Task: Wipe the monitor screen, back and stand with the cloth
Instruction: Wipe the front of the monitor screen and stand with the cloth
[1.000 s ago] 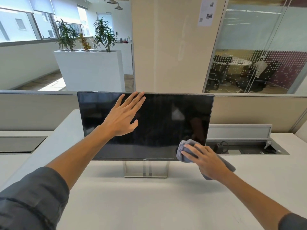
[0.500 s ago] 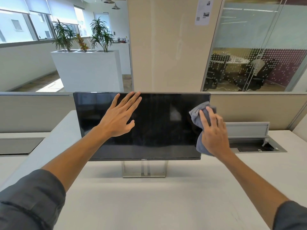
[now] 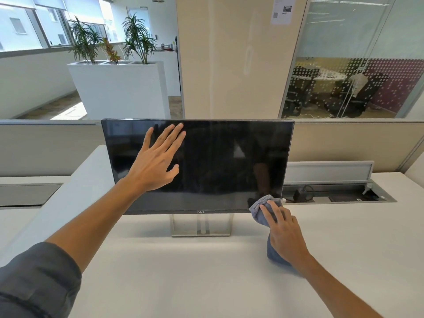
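Observation:
A black monitor (image 3: 218, 161) with a dark screen stands on a silver stand (image 3: 200, 226) on the white desk (image 3: 183, 271). My left hand (image 3: 158, 164) lies flat with straight fingers against the upper left part of the screen. My right hand (image 3: 285, 235) presses a grey-blue cloth (image 3: 260, 208) against the screen's lower right corner; the cloth bunches under my fingers and hangs down below my palm. The monitor's back is hidden.
Behind the monitor runs a beige partition (image 3: 344, 143). To the right, an open cable tray (image 3: 332, 195) in the desk holds a plug and cables. A white planter (image 3: 119, 88) and a glass-walled meeting room (image 3: 355, 76) lie beyond.
My right hand swept the cloth from the lower right of the screen up to the upper right edge, then back down to the lower right corner. My left hand stayed flat on the screen.

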Demonstrator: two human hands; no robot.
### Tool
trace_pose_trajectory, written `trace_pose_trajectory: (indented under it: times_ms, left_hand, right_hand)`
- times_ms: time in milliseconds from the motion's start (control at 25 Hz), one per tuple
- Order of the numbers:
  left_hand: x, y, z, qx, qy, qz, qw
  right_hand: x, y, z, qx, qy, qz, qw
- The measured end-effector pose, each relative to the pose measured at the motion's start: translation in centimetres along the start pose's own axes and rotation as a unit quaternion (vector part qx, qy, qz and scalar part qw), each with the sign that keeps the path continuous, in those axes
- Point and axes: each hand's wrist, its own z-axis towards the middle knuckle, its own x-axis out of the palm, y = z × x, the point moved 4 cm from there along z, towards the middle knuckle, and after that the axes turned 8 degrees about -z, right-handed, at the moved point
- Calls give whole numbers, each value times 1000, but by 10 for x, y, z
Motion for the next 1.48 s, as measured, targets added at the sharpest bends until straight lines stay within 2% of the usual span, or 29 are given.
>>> trace_pose_trajectory:
  times_ms: [160, 280, 360, 440, 520, 680, 800, 920, 1040, 1240, 1480]
  left_hand:
    - [11, 3, -29, -24, -1, -24, 999]
    - [15, 12, -44, -35, -3, -30, 999]
    - [12, 21, -45, -50, -13, -34, 998]
    - [6, 31, -42, -67, -21, -37, 997]
    - [2, 38, -39, -75, -27, -41, 996]
    - [-4, 49, -35, -82, -35, -38, 995]
    - [-11, 60, -34, -113, -53, -48, 991]
    - [-18, 73, -34, -135, -60, -50, 988]
    - [-18, 84, -34, -144, -50, -46, 987]
    - [-17, 91, -34, -138, -29, -43, 989]
    - [-20, 95, -37, -153, -40, -39, 987]
  right_hand:
    - [-14, -11, 0, 115, -56, 20, 992]
    - [-14, -18, 8, 172, -47, 7, 984]
    - [-10, -11, 10, 168, -39, 25, 985]
    - [-9, 9, 8, 124, -44, 54, 990]
    - [-21, 24, 17, 86, -89, 68, 990]
    - [-86, 21, 80, 150, -200, 84, 965]
    - [-128, 2, 123, 184, -242, 86, 949]
    - [-156, -15, 156, 207, -244, 50, 946]
    - [-165, -15, 177, 183, -220, 23, 958]
    - [-168, 21, 191, 139, -201, 13, 970]
    - [-174, 73, 212, 82, -173, 18, 981]
